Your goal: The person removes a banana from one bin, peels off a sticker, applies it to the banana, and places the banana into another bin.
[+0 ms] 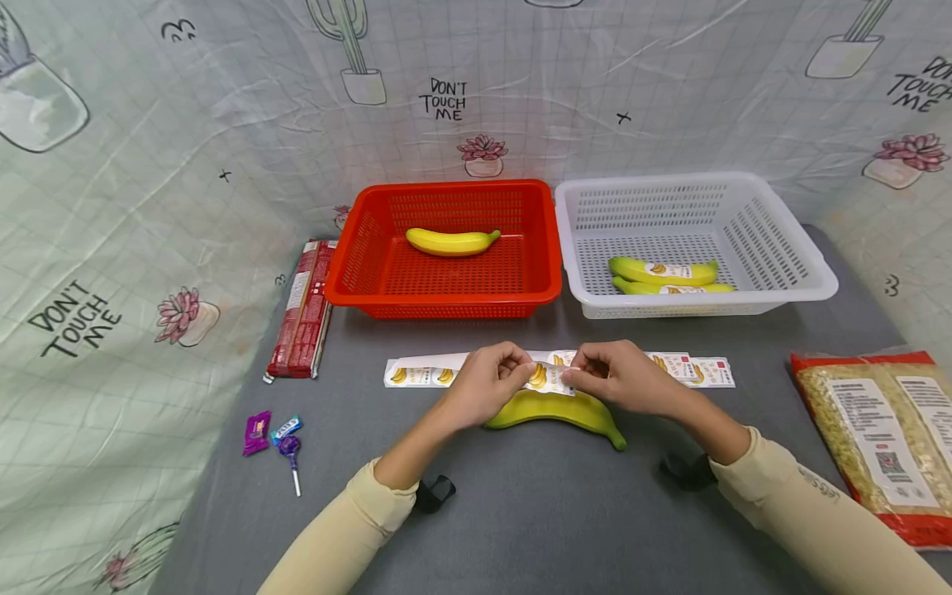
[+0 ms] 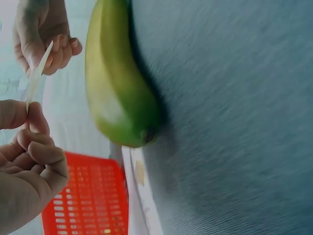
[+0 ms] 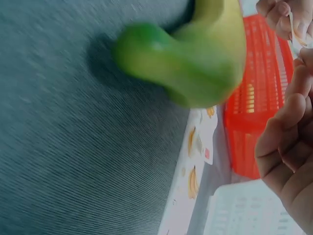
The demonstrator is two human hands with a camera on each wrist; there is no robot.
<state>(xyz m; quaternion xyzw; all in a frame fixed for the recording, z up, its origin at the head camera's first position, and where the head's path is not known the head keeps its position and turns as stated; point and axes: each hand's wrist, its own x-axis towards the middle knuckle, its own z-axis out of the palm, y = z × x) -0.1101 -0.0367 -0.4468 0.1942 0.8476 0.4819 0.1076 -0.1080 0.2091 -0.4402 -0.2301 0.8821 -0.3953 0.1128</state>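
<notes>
Both hands hold one small white label with a banana picture (image 1: 549, 380) stretched between them. The left hand (image 1: 487, 382) pinches its left end between thumb and forefinger, and the right hand (image 1: 623, 376) pinches the right end. Just below the label lies a green-yellow banana (image 1: 554, 409) on the table, its stem pointing right. In the left wrist view the label (image 2: 39, 76) shows edge-on, beside and apart from the banana (image 2: 115, 78). Behind the hands lie strips of banana labels (image 1: 420, 373), partly hidden by the fingers.
A red basket (image 1: 446, 310) holds one banana (image 1: 452, 242); the white basket (image 1: 695, 304) beside it holds two labelled bananas (image 1: 662, 271). Red packets (image 1: 301, 314), small candies (image 1: 257, 433) and a lollipop (image 1: 289, 447) lie left. A bag of grains (image 1: 878, 438) lies right.
</notes>
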